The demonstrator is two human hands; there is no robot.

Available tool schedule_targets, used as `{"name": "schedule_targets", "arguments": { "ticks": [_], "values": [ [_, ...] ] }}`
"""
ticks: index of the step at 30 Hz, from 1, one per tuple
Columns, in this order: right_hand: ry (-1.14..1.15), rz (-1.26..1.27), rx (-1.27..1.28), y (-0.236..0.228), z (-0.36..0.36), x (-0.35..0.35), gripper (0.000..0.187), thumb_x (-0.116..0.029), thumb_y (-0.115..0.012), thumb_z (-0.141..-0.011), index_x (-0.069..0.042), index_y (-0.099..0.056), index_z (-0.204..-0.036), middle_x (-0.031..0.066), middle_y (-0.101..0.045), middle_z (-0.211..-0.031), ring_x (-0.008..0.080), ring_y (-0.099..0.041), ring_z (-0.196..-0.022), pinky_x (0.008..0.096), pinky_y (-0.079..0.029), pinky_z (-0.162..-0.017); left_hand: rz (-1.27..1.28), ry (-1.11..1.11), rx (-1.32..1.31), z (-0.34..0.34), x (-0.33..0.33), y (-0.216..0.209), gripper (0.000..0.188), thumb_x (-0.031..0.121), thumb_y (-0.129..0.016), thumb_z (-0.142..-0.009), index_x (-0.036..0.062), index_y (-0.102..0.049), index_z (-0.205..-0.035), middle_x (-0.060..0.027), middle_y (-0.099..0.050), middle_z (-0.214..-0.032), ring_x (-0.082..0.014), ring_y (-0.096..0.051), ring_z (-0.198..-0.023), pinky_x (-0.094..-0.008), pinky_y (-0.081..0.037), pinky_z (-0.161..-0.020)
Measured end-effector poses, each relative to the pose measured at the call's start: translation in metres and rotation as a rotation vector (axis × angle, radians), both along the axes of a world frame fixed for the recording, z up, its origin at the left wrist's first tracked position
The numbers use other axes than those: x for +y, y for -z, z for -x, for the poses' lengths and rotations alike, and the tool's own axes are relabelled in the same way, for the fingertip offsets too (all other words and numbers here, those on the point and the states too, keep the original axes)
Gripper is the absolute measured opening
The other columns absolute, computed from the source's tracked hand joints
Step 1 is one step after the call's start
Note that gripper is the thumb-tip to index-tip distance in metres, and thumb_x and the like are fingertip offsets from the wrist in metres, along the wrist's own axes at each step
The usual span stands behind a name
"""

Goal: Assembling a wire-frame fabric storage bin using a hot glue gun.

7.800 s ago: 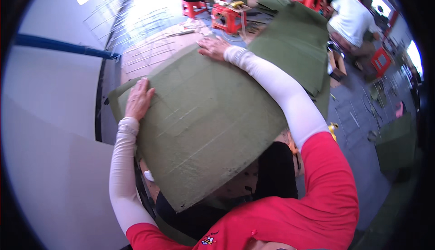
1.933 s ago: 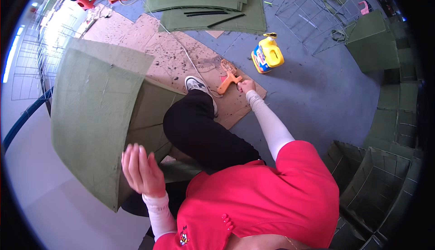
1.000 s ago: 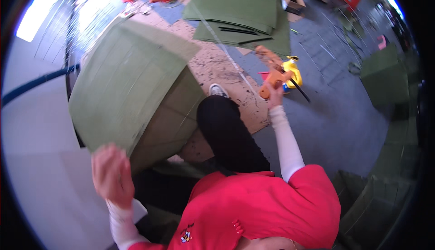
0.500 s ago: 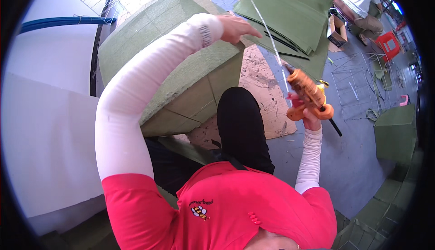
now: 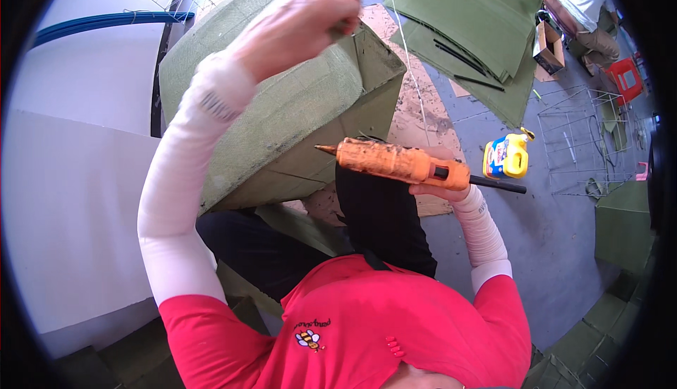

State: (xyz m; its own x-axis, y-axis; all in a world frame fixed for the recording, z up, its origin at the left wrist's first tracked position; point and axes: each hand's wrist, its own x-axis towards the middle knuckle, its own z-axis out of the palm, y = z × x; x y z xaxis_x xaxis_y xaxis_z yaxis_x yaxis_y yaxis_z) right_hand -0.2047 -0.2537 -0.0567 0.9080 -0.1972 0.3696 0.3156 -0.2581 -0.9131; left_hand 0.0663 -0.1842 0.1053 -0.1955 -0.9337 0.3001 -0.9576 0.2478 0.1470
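An orange hot glue gun (image 5: 395, 162), stained dark near its nozzle, is gripped in my right hand (image 5: 444, 184). Its tip points left, and a black glue stick (image 5: 499, 184) sticks out of its rear end. My left hand (image 5: 303, 29), blurred by motion, is raised over a large green box-like form (image 5: 310, 156). Its fingers are curled on the edge of green mesh fabric (image 5: 282, 114) that covers the form's top; the pinch itself is partly hidden. Beside the fabric's edge a corner of the form (image 5: 381, 54) is uncovered.
A yellow jug (image 5: 506, 156) stands on the floor right of the glue gun. Green sheets (image 5: 458, 15) with black sticks (image 5: 458, 56) lie farther off. A white cord (image 5: 405, 43) hangs down. Wire frames (image 5: 585, 142) and another person (image 5: 578, 1) are at right.
My left hand has moved left and up from the form's corner, and the fabric there is drawn back. The glue gun has swung level, its tip now pointing left; the yellow jug is uncovered.
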Motion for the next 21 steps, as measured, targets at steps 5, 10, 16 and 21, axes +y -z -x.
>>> {"name": "schedule_targets", "arguments": {
  "ticks": [5, 10, 16, 21],
  "values": [
    [-0.075, 0.01, 0.043, 0.003, -0.013, -0.002, 0.045, -0.018, -0.078, -0.068, -0.001, -0.058, -0.105, 0.0064, -0.061, -0.094, 0.0158, -0.057, -0.084, 0.0275, -0.044, -0.075, 0.062, -0.104, 0.104, -0.009, 0.05, -0.025, 0.016, -0.009, -0.06, -0.069, -0.0019, -0.047, -0.075, -0.0063, -0.058, -0.102, -0.0176, -0.057, -0.079, -0.0276, -0.047, -0.07],
    [-0.074, -0.021, 0.137, 0.009, -0.012, -0.007, 0.046, -0.018, -0.078, -0.068, -0.001, -0.058, -0.106, 0.0069, -0.061, -0.095, 0.0165, -0.058, -0.084, 0.0277, -0.045, -0.075, 0.107, -0.24, 0.112, -0.017, 0.079, -0.035, 0.016, -0.01, -0.06, -0.068, 0.0005, -0.049, -0.074, -0.0088, -0.058, -0.108, -0.0166, -0.056, -0.09, -0.0269, -0.046, -0.079],
    [0.048, -0.078, -0.06, 0.012, -0.01, -0.008, 0.045, -0.018, -0.078, -0.067, -0.001, -0.058, -0.104, 0.0082, -0.061, -0.094, 0.0196, -0.059, -0.082, 0.0298, -0.046, -0.073, 0.197, -0.323, 0.114, -0.023, 0.106, -0.035, 0.016, -0.012, -0.06, -0.068, 0.0009, -0.051, -0.071, -0.0108, -0.06, -0.107, -0.0176, -0.059, -0.091, -0.0278, -0.048, -0.076],
    [-0.009, 0.059, -0.038, 0.017, -0.024, -0.007, 0.046, -0.021, -0.079, -0.066, -0.001, -0.058, -0.102, 0.0103, -0.061, -0.089, 0.0247, -0.059, -0.078, 0.0312, -0.046, -0.071, 0.215, -0.418, 0.03, -0.031, 0.123, -0.041, 0.016, -0.01, -0.062, -0.07, 0.0036, -0.054, -0.072, -0.0104, -0.06, -0.109, -0.0186, -0.058, -0.096, -0.0283, -0.05, -0.077]
  ]
}}
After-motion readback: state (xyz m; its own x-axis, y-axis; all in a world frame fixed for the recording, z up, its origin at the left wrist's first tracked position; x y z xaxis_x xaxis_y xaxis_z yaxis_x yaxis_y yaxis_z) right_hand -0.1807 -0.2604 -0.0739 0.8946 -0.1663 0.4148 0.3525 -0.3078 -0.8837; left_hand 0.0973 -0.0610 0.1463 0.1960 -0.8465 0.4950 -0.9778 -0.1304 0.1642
